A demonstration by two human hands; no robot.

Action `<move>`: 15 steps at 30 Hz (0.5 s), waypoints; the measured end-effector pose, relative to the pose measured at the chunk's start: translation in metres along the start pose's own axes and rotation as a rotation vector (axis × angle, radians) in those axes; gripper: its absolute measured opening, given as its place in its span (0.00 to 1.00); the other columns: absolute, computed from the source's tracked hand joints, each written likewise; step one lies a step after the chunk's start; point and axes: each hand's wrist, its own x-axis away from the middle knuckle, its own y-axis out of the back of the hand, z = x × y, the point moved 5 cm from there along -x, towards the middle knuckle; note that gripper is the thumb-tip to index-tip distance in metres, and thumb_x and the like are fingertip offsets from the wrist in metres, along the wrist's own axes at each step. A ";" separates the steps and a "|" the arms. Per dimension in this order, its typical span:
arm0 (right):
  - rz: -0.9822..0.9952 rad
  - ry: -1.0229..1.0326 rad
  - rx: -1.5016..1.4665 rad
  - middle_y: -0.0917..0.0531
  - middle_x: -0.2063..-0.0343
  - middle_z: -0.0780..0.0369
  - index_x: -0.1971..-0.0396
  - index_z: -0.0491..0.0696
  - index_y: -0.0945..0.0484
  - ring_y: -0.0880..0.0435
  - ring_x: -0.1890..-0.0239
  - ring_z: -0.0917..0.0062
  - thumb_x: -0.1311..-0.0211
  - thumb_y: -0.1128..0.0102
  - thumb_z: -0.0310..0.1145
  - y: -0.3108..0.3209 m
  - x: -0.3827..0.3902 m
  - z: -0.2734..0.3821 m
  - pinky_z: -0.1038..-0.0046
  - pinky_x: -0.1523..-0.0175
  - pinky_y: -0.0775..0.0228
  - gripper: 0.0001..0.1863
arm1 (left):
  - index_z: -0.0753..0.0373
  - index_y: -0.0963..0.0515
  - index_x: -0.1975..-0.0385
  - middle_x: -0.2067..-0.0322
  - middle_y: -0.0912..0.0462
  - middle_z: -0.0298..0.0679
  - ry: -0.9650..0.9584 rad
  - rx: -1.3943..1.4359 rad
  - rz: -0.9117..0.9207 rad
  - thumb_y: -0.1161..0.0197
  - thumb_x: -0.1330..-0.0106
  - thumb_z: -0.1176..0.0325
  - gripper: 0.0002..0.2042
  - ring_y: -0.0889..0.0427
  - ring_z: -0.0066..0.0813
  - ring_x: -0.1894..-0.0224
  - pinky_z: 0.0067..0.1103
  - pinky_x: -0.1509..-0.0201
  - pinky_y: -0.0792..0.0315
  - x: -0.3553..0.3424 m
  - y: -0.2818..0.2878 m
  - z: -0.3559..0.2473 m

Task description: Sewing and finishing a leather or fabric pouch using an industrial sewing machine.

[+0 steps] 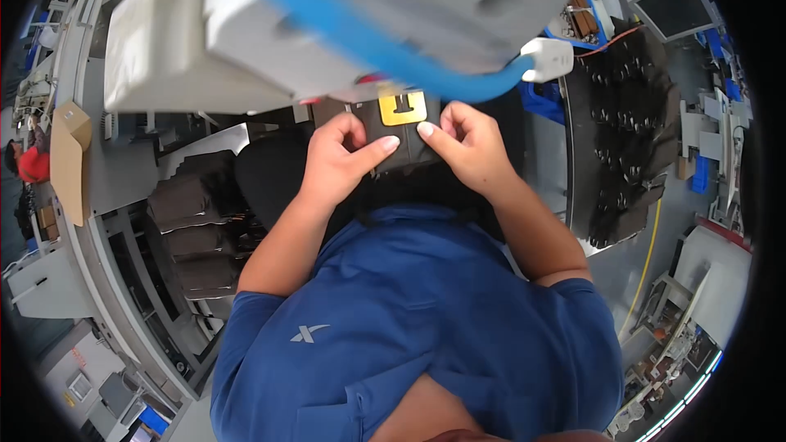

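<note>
Beneath a large white machine head (393, 16), a dark brown flat piece (408, 146) that looks like leather or cloth lies between my hands. My left hand (340, 155) has its thumb pressed on the piece's left part, its fingers curled. On the right part, my right hand (475, 147) pinches in the same way, thumb near the edge of a yellow square (404, 118) with a dark mark. Whether that square belongs to the piece or the machine I cannot tell. The machine hides the piece's far side.
A blue hose (352, 41) runs across the machine to a white plug (548, 60). Stacks of dark brown pieces (192, 225) sit at left; many more dark pieces (626, 123) cover a table at right. A cardboard flap (72, 164) stands far left, a monitor (675, 4) far right.
</note>
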 end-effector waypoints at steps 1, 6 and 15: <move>-0.007 0.001 0.020 0.31 0.84 0.70 0.81 0.46 0.32 0.37 0.78 0.88 0.38 0.28 0.40 -0.001 0.006 0.001 0.78 0.74 0.41 0.22 | 0.60 0.31 0.86 0.85 0.28 0.29 0.009 -0.037 0.044 0.21 0.43 0.59 0.23 0.33 0.14 0.80 0.19 0.78 0.39 0.003 -0.001 0.000; -0.004 -0.081 0.001 0.34 0.84 0.72 0.83 0.48 0.35 0.41 0.77 0.89 0.34 0.32 0.40 -0.005 0.018 -0.005 0.77 0.75 0.46 0.24 | 0.65 0.28 0.88 0.89 0.27 0.32 0.013 0.069 0.148 0.25 0.38 0.56 0.25 0.33 0.14 0.82 0.21 0.79 0.37 0.010 -0.012 -0.001; 0.025 -0.048 -0.216 0.35 0.82 0.77 0.83 0.51 0.35 0.42 0.76 0.92 0.31 0.37 0.33 -0.002 0.017 -0.002 0.80 0.73 0.51 0.20 | 0.67 0.31 0.90 0.91 0.36 0.31 -0.077 -0.046 0.168 0.28 0.36 0.58 0.27 0.39 0.13 0.83 0.22 0.81 0.43 0.007 -0.011 -0.016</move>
